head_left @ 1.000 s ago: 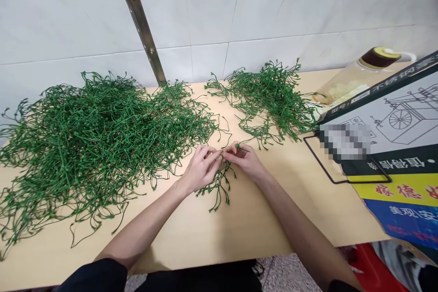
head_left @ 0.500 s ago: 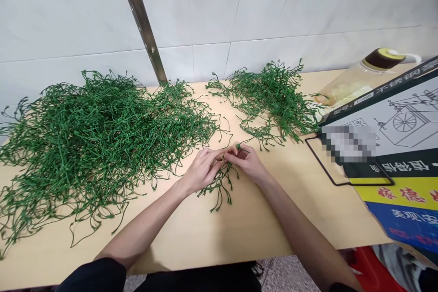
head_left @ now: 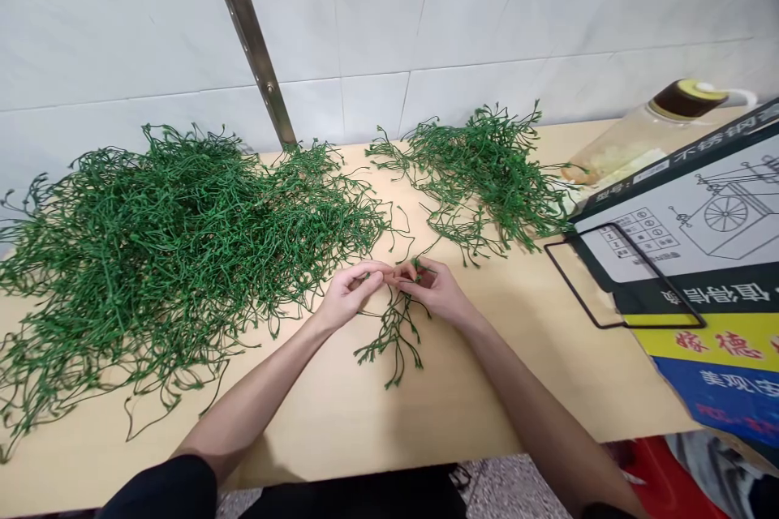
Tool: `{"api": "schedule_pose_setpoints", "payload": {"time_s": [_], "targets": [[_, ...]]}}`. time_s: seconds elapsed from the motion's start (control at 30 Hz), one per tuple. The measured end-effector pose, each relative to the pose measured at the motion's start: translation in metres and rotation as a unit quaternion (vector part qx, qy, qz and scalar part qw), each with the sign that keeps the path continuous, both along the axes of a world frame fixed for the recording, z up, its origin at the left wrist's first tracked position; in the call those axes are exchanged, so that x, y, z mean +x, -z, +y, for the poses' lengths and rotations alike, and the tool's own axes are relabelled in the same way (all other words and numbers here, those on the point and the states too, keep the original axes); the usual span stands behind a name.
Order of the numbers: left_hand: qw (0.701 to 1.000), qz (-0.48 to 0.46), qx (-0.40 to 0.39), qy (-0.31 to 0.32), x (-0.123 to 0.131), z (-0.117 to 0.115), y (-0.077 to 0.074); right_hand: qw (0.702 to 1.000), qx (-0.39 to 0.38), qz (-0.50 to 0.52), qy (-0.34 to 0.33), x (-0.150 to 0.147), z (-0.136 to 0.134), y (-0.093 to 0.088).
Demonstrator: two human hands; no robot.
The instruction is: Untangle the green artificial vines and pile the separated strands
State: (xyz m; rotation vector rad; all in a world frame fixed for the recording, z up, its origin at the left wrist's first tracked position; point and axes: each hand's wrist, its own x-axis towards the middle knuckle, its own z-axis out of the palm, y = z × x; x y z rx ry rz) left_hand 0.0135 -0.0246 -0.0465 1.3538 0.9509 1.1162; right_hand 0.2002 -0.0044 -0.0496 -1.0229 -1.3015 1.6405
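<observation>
Both hands meet over the middle of the table [head_left: 426, 422], a little nearer its front edge than the wall. The left hand [head_left: 346, 298] pinches the top of a small green sprig [head_left: 394, 334] between thumb and forefinger. The right hand [head_left: 436, 292] closes its fingertips on the same stem end, so the two grips touch. The sprig's thin branches trail down onto the wood toward the front edge. A large heap of like strands [head_left: 164, 235] covers the left half up to the back edge. A smaller heap [head_left: 487, 170] lies near the back edge to the right, beside a printed box [head_left: 699, 259] and a bottle [head_left: 645, 138] at the right edge. The hold looks slight: so thin a stem could slip or snap if the pinches pull apart unevenly. The loose branches lie near the large heap's stray ends and could snag there, dragging strands along.
</observation>
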Motion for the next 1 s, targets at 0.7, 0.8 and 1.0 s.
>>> {"api": "schedule_pose_setpoints", "payload": {"time_s": [0.7, 0.8, 1.0], "targets": [[0.993, 0.007, 0.036, -0.116, 0.012, -0.003, 0.015, 1.0, 0.006, -0.006, -0.022, 0.0, -0.001, 0.003], [0.992, 0.046, 0.062, -0.099, 0.011, -0.002, 0.013, 1.0, -0.003, 0.007, -0.023, 0.0, -0.001, 0.002], [0.97, 0.162, 0.167, -0.073, 0.008, -0.003, 0.015, 0.999, -0.016, 0.048, -0.005, 0.002, 0.002, -0.001]]}}
